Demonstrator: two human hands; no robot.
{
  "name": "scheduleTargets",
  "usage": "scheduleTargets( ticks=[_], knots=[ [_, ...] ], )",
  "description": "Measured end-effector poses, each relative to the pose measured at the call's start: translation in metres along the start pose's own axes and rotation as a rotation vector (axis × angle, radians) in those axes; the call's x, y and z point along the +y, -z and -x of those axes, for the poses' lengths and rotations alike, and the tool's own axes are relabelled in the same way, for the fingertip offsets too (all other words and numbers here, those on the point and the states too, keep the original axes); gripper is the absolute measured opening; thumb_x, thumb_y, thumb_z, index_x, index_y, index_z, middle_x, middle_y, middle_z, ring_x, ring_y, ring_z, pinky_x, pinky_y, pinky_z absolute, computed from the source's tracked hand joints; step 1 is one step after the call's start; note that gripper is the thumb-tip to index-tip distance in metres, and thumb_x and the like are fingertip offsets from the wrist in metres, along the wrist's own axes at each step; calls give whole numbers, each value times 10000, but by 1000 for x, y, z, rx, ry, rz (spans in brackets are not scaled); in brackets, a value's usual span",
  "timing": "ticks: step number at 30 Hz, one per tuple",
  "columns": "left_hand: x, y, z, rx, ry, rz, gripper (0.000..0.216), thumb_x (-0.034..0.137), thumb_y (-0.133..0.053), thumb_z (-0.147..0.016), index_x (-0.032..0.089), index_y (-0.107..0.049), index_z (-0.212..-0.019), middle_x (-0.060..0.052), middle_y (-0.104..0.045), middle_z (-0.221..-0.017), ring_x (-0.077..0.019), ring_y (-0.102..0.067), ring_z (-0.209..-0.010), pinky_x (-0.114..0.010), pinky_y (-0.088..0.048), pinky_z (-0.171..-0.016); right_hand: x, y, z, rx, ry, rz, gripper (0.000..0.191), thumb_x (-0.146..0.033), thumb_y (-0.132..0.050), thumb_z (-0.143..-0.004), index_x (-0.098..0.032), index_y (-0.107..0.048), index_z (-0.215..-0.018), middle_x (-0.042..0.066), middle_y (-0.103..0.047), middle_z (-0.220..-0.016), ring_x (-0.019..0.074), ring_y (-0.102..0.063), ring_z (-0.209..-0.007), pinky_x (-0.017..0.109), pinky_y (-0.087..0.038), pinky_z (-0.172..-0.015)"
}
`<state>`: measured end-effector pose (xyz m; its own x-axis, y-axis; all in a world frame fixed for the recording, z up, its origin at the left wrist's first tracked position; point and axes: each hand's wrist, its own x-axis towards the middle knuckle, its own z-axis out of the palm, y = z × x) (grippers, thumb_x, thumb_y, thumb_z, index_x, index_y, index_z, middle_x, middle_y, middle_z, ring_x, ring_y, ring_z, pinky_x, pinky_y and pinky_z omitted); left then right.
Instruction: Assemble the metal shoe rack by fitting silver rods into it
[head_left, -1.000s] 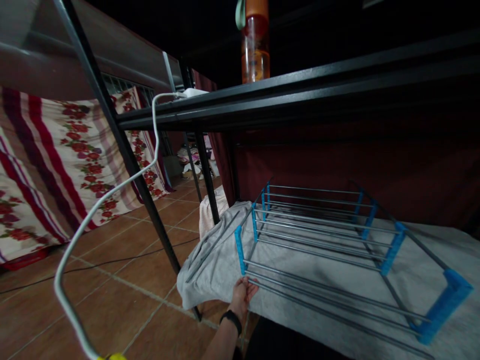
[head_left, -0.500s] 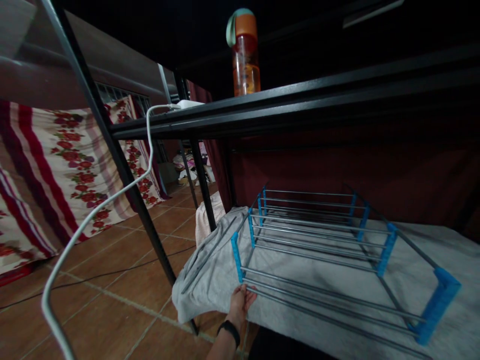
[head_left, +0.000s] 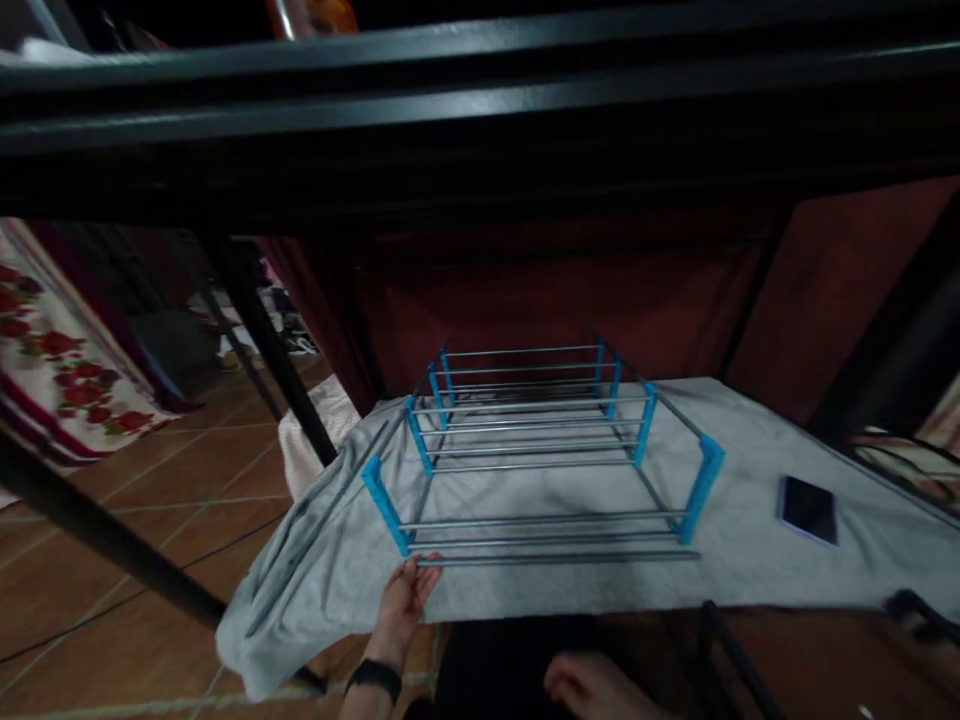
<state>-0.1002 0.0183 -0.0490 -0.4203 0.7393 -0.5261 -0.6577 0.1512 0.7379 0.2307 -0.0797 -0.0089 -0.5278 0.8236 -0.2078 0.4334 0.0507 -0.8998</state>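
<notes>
Loose metal rod (head_left: pixel 555 560) pinched at its near end by left hand (head_left: pixel 401 603), laid along rack (head_left: pixel 536 450) front on grey cloth (head_left: pixel 330 570); right hand (head_left: pixel 592 690) low, grip unclear.

Rack (head_left: pixel 525 450): smooth grey metal rods, matt blue plastic brackets. Towel (head_left: pixel 750 540): grey, soft matt cloth. Bed frame (head_left: pixel 480 90): glossy black metal. Phone (head_left: pixel 808 508): glossy.

Rack (head_left: pixel 536 440) set on cloth (head_left: pixel 480 590) spread over bed, beneath upper bunk rail (head_left: pixel 480 100). Phone (head_left: pixel 808 508) placed on cloth, right of rack, well apart. Left hand (head_left: pixel 401 600) at rack's near-left corner, touching loose rod (head_left: pixel 555 560) laid along front edge.
</notes>
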Motion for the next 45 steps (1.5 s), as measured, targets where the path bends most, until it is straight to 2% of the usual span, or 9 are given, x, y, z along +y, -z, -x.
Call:
scheduleTargets(
  ticks=[3, 6, 10, 19, 25, 28, 33, 38, 45],
  knots=[
    [1, -1, -3, -6, 19, -1, 262, 8, -423, -985, 144, -597, -846, -70, -739, -757, -143, -743, -636, -253, -653, -648, 63, 47, 7, 490, -128, -60, 235, -433, -548, -829, -303, -743, -814, 38, -743, -871, 267, -693, -904, 458, -530, -946],
    [1, -1, -5, 3, 32, -24, 262, 16, -415, -985, 137, -611, -860, -72, -739, -778, -143, -741, -664, -266, -661, -667, 101, 87, 19, 854, -194, -445, 255, -473, -703, -665, -256, -732, -796, 56, -737, -778, 250, -690, -772, 400, -578, -800],
    [0, -2, -7, -8, 17, -74, 273, 37, -405, -996, 132, -616, -852, -82, -740, -803, -140, -743, -708, -280, -663, -725, 111, 118, 19, 1062, -203, -940, 371, -368, -846, -549, -208, -697, -849, 60, -750, -804, 179, -678, -693, 294, -591, -676],
    [-1, -3, -3, -27, 16, -61, 252, 37, -428, -985, 151, -601, -843, -66, -738, -777, -144, -753, -715, -262, -657, -732, 130, 141, -13, 1136, -138, -1117, 158, -151, -709, -697, -201, -587, -784, 22, -713, -763, 133, -704, -746, 292, -630, -814],
    [3, -7, 5, 10, 37, -35, 256, 28, -401, -993, 155, -564, -841, -68, -717, -726, -138, -730, -627, -247, -644, -666, 132, 160, -14, 1200, -120, -1074, 279, -151, -737, -684, -218, -572, -899, -13, -725, -802, 109, -676, -655, 297, -643, -756],
    [4, -6, 8, 17, 17, -5, 214, 39, -449, -985, 140, -592, -861, -90, -727, -741, -156, -730, -615, -291, -657, -670, 138, 164, -12, 1176, -150, -1051, 300, -150, -757, -635, -205, -587, -876, -7, -714, -775, 121, -677, -643, 336, -643, -811],
    [4, 0, 3, 56, -43, 26, 162, 34, -539, -963, 136, -608, -858, -58, -707, -693, -137, -712, -577, -300, -662, -703, 170, 163, -20, 1096, -198, -1021, 161, -145, -718, -637, -177, -622, -762, 36, -713, -801, 147, -705, -712, 393, -593, -953],
    [2, 4, -2, 64, -53, 22, 180, -17, -630, -896, 136, -612, -804, -51, -710, -680, -136, -713, -578, -290, -657, -718, 197, 161, -21, 1047, -217, -1014, 167, -161, -759, -602, -171, -649, -728, 69, -720, -842, 181, -726, -787, 380, -562, -983],
    [-5, 4, -3, 31, -86, 30, 205, -42, -748, -799, 128, -638, -769, -40, -720, -695, -122, -710, -587, -246, -643, -699, 213, 166, -18, 1034, -155, -950, 169, -222, -799, -602, -181, -670, -702, 71, -713, -868, 184, -718, -812, 380, -553, -983]
  ],
)
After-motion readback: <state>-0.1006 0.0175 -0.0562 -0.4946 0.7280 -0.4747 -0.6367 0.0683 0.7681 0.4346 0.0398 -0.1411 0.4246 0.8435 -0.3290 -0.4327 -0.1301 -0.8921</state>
